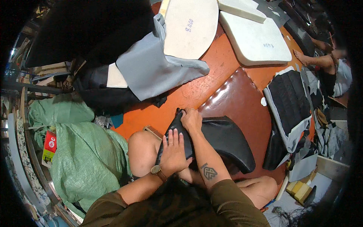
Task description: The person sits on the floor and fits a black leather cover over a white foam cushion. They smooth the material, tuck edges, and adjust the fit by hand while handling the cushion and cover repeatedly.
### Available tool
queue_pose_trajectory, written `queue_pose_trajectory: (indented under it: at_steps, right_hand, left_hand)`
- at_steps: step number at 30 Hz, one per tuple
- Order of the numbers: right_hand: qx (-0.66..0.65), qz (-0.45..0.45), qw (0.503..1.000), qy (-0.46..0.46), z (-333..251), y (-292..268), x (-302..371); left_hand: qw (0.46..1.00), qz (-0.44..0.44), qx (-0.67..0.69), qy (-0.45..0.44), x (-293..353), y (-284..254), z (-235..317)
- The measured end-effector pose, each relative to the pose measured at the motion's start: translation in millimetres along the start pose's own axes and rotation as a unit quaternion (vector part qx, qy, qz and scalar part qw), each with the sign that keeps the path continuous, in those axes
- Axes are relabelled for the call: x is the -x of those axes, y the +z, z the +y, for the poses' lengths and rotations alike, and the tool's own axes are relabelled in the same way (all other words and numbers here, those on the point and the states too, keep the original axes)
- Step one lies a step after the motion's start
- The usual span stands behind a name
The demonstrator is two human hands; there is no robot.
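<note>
A black leather-like upholstery cover (pixel 177 125) lies across my lap. My left hand (pixel 172 151), with a watch at its wrist, rests flat on it, fingers stretched out. At the cover's far tip, my right hand (pixel 191 120) has its fingers closed on the edge, pinching the material. To the right of my right forearm lies a curved black padded piece (pixel 230 140); whether it joins the cover is hidden behind the arm.
Cream foam pads (pixel 257 39) and a grey fabric cover (pixel 147 64) lie ahead on an orange surface (pixel 211 75). Black-and-white quilted covers (pixel 289 102) are stacked right. Green woven sacks (pixel 87 162) stand left. Another person's leg (pixel 319 60) shows at far right.
</note>
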State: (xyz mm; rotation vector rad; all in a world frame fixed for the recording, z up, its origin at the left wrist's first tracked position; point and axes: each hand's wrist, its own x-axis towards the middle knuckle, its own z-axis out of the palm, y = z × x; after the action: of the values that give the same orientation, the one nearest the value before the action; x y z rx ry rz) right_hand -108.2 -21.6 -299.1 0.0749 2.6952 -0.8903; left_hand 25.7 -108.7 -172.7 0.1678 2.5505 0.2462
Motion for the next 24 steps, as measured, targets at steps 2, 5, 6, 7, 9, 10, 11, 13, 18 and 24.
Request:
queue_pose_trajectory:
  at_steps: [2, 5, 6, 7, 9, 10, 11, 13, 18, 24]
  right_hand:
    - [-0.004, -0.002, 1.0, 0.031, -2, 0, 2]
    - [-0.019, 0.006, 0.999, 0.042, -7, -3, 13]
    - [-0.027, 0.018, 0.999, 0.038, -8, -7, 7]
    - [-0.03, 0.029, 0.999, 0.031, -10, -11, -1]
    - [-0.028, 0.032, 0.999, 0.026, -4, -10, 8]
    - [-0.013, 0.048, 0.999, 0.008, 0, -9, 9]
    - [-0.009, 0.043, 0.999, 0.007, -2, -9, 10]
    - [-0.004, 0.032, 0.999, 0.007, -5, -11, 11]
    - [-0.02, 0.042, 0.999, 0.002, -2, -10, 15]
    - [-0.045, 0.039, 0.998, -0.017, 1, -3, 11]
  left_hand:
    - [1.0, -0.005, -0.001, -0.001, 0, -4, 1]
    - [0.995, 0.056, 0.05, 0.066, 10, 15, -17]
    - [0.991, 0.076, 0.059, 0.097, 22, 10, -21]
    - [0.985, 0.094, 0.067, 0.13, 46, 6, -27]
    - [0.981, 0.075, 0.113, 0.136, 103, 0, -34]
    - [0.982, 0.044, 0.144, 0.112, 128, -5, -38]
    - [0.981, 0.017, 0.172, 0.085, 142, -8, -42]
    - [0.984, 0.024, 0.165, 0.067, 138, -11, -39]
    - [0.991, 0.069, 0.079, 0.078, 72, 9, -40]
    - [0.997, 0.025, 0.063, 0.043, 2, 9, -49]
